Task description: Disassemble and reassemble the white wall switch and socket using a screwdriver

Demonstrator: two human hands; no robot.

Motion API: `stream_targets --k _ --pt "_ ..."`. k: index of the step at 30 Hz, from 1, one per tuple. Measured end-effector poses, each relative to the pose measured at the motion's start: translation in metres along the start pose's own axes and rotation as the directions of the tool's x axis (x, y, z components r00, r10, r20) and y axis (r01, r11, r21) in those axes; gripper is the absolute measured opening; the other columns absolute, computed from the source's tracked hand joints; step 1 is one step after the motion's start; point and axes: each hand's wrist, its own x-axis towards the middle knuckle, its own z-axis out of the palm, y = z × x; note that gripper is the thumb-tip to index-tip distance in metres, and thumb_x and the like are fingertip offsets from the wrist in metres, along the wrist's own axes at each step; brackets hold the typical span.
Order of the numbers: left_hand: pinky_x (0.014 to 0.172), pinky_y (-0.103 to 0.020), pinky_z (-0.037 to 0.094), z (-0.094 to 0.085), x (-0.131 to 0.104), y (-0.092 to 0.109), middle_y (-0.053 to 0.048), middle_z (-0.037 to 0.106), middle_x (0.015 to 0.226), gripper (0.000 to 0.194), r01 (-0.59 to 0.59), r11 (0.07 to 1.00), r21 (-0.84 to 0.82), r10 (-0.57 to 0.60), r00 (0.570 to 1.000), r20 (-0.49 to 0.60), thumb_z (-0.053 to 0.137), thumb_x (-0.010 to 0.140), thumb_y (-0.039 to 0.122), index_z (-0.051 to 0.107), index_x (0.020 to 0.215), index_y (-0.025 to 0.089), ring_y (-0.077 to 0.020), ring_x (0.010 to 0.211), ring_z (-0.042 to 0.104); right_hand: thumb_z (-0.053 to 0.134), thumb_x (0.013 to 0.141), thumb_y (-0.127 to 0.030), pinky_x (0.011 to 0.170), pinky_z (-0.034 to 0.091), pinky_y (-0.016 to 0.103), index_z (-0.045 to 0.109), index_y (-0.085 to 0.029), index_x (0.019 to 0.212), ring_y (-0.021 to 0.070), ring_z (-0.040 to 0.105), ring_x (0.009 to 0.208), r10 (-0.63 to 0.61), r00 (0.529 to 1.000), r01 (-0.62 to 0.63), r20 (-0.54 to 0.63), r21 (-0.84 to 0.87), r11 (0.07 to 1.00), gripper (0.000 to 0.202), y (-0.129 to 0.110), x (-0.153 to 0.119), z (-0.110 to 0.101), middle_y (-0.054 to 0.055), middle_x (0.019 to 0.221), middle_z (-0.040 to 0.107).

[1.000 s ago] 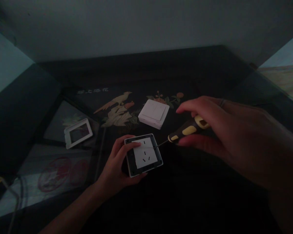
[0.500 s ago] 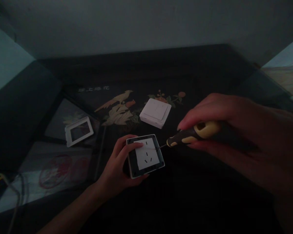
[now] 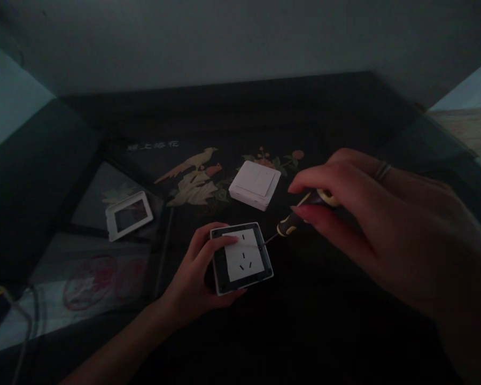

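Note:
My left hand [image 3: 202, 267] grips a square wall socket [image 3: 245, 262] by its left side, thumb beneath and a fingertip on the white face. The socket's dark inner frame shows inside a pale rim. In my right hand [image 3: 344, 208] is a screwdriver [image 3: 291, 223] with a dark and yellow handle, pinched between thumb and fingers. Its thin shaft slants down to the left, and the tip meets the right side of the socket's dark frame. Whether the tip sits in a screw is too small to tell.
A white switch [image 3: 255, 184] lies just beyond the socket on the dark glossy table [image 3: 324, 117]. An empty white cover frame [image 3: 129, 215] is at the left. Pale cables [image 3: 22, 313] run along the lower left edge, by something yellow.
My right hand has changed its hold on the screwdriver, which now tilts more steeply. The socket and my left hand have shifted slightly to the right.

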Motion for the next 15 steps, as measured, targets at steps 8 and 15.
stream_targets --k 8,15 --pt "0.102 -0.052 0.05 -0.001 0.001 0.0 -0.012 0.04 0.139 0.069 0.005 1.0 0.001 -0.005 1.0 0.002 0.079 0.074 0.027 0.043 0.133 0.03 -0.0352 0.13 0.047 0.042 0.104 -0.032 0.09 0.049 0.023 0.055 -0.03 0.112 0.0138 0.062 0.104 -0.115 0.989 0.075 0.091 0.36 0.93 0.015 0.007 -0.006 -0.008 -0.002 0.113 0.062" --pt "0.102 -0.052 0.051 -0.001 0.001 -0.001 -0.012 0.04 0.14 0.068 0.0 1.0 -0.004 0.0 1.0 0.013 0.078 0.075 0.027 0.043 0.133 0.03 -0.0346 0.13 0.047 0.046 0.101 -0.03 0.057 0.053 0.031 0.06 -0.021 0.105 0.0208 0.069 0.077 0.06 0.998 -0.06 -0.01 0.039 0.997 0.018 -0.004 0.003 0.005 0.007 0.104 0.066"
